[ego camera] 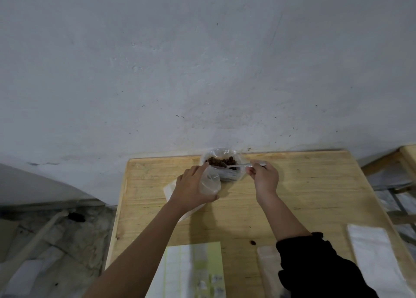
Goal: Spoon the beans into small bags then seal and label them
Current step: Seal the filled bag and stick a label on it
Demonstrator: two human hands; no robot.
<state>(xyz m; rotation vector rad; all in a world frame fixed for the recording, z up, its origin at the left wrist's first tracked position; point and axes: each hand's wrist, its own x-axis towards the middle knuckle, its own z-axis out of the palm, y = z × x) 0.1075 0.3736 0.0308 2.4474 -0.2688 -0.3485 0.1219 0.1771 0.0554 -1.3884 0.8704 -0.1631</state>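
Grey plastered wall fills most of my view, and below it runs the pale wooden worktop. My landmark is the bean tub, a plastic-lined pot at the far edge of the worktop, against the wall.

Well to the near side of the tub lie a sheet of labels and, further right, a flat white packet. Between them, also well short of the tub, sits one stray bean.

My left grip is curled round a small clear bag, held just left of the tub and a little nearer to me, its mouth turned up towards the tub. I cannot tell whether bag and tub touch.

My right grip, just right of the tub, pinches the end of the spoon. The spoon's long axis runs left to right, with the bowl down among the dark beans in the tub and the handle pointing away to the right. That wrist is bent downward, the forearm reaching in from the near right.

As I judge it, the loaded spoon must travel leftward along its own axis, across the tub's rim, into the bag's mouth. It is a short crossing, and the spoon has to stay level.
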